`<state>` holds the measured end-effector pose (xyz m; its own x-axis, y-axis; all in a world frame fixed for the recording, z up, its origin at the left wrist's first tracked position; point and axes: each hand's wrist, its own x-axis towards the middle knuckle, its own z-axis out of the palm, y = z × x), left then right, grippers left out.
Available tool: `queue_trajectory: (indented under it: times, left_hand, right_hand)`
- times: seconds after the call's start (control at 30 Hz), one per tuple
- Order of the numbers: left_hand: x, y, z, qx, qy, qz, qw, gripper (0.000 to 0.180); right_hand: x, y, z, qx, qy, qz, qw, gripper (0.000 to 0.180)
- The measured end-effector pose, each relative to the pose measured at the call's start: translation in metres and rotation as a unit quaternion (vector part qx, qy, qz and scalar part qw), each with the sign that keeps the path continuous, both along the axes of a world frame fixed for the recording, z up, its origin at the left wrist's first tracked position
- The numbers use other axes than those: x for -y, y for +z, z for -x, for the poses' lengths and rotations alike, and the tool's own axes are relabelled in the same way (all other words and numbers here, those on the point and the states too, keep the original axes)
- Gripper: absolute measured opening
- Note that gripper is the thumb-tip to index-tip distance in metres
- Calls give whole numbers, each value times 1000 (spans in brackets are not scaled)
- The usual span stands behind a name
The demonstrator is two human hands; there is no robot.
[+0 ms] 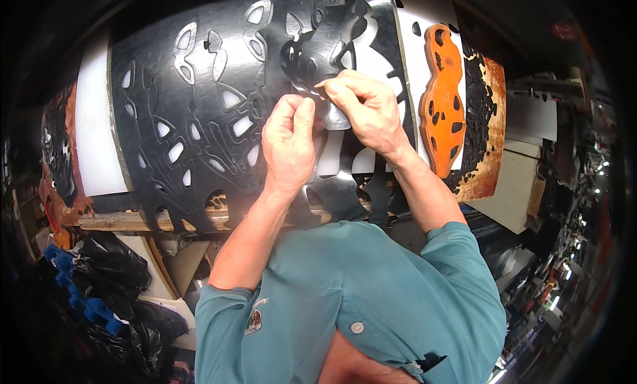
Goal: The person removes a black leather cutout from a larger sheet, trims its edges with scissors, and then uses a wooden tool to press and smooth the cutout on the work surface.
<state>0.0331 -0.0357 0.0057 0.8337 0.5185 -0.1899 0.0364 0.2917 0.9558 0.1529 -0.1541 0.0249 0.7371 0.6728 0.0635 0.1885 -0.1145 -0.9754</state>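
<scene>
sheet: we are seeing a black die-cut sheet (199, 105) lying across the white table (99, 132), centre.
hands: our left hand (288, 145) and right hand (365, 109) are pinching a cut piece (332, 115), fingers clamped together.
beside: an orange die (443, 99) is resting right.
room: dim cluttered workshop.

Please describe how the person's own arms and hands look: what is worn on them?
Both hands, left hand and right hand, are bare, without gloves, rings or a watch. The forearms are bare too. A teal short-sleeved shirt covers the upper arms; it has a pale button and a small chest badge.
</scene>
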Motion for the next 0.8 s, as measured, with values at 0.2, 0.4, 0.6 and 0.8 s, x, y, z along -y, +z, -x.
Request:
queue_trajectory:
  times: [0.2,0.4,0.6,0.8]
  left_hand:
    - [-11,0,27,-15,21,20,999,19]
    - [-4,2,33,10,-10,73,997,17]
    - [-14,4,31,69,-11,219,973,24]
    - [-16,6,32,102,-9,280,954,25]
  right_hand:
    - [23,-9,-59,-122,-245,-13,962,26]
    - [48,-10,-93,-87,-294,-122,944,29]
    - [32,23,-32,-13,-97,-49,994,21]
    - [14,22,-4,232,78,4,970,44]
